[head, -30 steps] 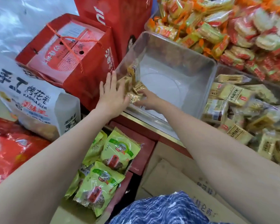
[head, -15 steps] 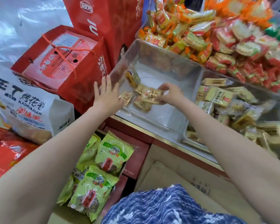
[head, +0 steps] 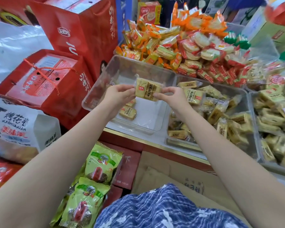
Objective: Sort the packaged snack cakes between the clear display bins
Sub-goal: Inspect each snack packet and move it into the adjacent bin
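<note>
- Both hands hold up one small yellow snack cake in a clear wrapper with a dark label band (head: 147,92): the left hand (head: 117,94) pinches its left edge, the right hand (head: 173,95) pinches the right edge, each grip narrow and closed on the wrapper
- The cake hangs above the nearly empty clear plastic bin (head: 127,66), where a few like cakes (head: 127,112) lie on the floor of the bin
- Just to the right, touching it, stands the second clear bin heaped with the same yellow cakes (head: 220,104)
- I'd say the label is being checked; best keep it flat and facing up so the print reads
- Hold the wrapper by its seams, not the cake, as it looks soft and would crush
- Release with one hand first, then lower it into the chosen bin rather than toss
- Mind the piled orange and red wrapped snacks (head: 187,51) behind; a nudge could spill them in
</note>
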The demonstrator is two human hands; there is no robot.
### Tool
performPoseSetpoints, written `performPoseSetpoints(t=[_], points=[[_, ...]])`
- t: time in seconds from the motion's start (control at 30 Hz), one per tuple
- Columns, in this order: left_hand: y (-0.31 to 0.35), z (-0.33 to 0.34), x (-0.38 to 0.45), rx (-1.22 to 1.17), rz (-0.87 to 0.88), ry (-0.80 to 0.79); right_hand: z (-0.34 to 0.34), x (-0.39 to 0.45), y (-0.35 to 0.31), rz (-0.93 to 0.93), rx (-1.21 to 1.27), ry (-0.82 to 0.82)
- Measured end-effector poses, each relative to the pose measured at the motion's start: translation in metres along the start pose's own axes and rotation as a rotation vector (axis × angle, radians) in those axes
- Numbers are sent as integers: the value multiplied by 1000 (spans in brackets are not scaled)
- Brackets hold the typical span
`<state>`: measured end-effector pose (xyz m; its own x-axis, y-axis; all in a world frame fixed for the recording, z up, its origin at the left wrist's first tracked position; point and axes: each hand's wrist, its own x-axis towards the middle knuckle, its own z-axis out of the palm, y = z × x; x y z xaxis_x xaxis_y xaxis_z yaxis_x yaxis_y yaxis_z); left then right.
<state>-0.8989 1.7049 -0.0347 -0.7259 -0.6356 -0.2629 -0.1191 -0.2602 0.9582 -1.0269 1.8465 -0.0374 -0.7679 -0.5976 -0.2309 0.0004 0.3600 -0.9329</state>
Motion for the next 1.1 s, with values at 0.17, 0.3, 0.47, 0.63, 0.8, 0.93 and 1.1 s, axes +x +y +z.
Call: performPoseSetpoints(t=[0.17,0.3,0.47,0.63,0.8,0.93,1.1], points=[[1,7,-3,-55,-32,29,-7,-9,10,11,439,-51],[4,14,-1,22,10,19,-13,-9,3,17,420,-20],[3,21,0,139,42,-1,-17,-9,2,-14,189,41],[-9,19,0,193,-4,39,-22,-7,4,-98,18,67],[-13,12,2,188,13,-13,-34,-9,2,-182,-63,-45],[-7,14,2,165,-2,-63,-38,-11,1,-169,-58,-76],[-4,20,0,132,-14,-95,-38,-12,2,-157,146,6]])
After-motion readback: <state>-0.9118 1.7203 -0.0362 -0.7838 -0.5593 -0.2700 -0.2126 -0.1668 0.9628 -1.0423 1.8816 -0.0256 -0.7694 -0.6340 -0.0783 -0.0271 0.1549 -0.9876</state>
